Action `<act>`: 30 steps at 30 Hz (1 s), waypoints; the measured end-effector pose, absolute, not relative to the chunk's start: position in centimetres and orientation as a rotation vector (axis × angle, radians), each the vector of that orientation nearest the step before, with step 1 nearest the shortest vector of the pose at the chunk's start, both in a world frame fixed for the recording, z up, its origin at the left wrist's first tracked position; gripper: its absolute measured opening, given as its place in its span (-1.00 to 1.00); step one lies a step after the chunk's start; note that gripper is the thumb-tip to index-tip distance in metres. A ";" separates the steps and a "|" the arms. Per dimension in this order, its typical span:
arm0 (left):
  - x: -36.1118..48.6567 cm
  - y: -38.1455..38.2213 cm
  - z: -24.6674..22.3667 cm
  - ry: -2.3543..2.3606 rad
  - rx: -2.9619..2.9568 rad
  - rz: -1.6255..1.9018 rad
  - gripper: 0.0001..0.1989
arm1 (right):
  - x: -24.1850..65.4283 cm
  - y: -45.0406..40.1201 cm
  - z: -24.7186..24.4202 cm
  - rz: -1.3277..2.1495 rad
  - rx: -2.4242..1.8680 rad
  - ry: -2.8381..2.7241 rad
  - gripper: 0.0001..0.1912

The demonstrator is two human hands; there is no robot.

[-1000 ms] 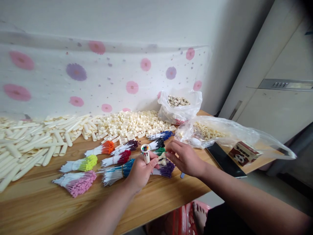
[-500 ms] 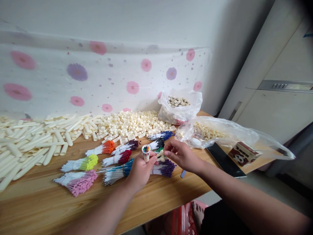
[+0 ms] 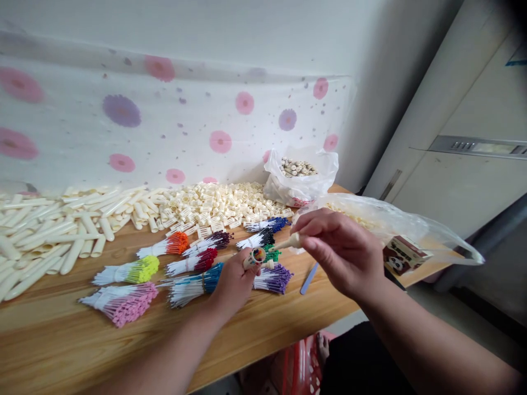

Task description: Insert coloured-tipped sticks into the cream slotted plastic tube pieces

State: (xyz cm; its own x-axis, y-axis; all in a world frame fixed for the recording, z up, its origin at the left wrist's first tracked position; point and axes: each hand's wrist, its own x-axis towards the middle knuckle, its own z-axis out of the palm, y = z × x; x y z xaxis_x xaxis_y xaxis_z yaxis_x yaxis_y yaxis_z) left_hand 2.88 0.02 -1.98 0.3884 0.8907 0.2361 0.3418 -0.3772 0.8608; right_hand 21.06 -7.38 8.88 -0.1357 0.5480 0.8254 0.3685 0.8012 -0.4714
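Note:
My left hand is closed around a cream pen barrel, its round open end facing up with several coloured tips inside. Between the thumb and fingers of my right hand is a small cream cone-shaped piece, its narrow end pointing left toward the barrel without touching it. Banded bundles of refills lie around my left hand, among them blue-teal, purple, green, black and dark red ones. Another cream piece shows just right of the barrel, partly hidden.
Cream tubes and slotted cream parts are heaped along the back of the wooden table. At the right are a filled white bag, a clear plastic bag, a panda box and a purple-blue strip.
My right hand has moved right and toward the camera, and the cone-shaped piece now shows in its fingers. The barrel in my left hand has tilted, its open end turned more to the camera.

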 end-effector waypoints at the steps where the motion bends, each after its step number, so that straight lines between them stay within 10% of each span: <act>1: 2.9 -0.1 -1.8 1.071 1.950 0.937 -0.76 | 20.7 -7.8 9.1 0.116 -0.707 -1.802 -0.92; 30: 3.0 -0.6 -2.0 1.035 1.980 0.905 -0.75 | 18.5 -5.4 6.4 0.320 -0.930 -1.936 -0.83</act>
State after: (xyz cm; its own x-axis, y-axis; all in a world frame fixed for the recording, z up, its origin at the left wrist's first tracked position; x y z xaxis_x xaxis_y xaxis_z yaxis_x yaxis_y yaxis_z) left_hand 3.02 -0.61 -2.04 0.4328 0.8659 0.2510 0.3646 -0.4227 0.8297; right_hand 18.48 -5.42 6.42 -0.2783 0.7191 0.6367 0.4760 0.6791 -0.5588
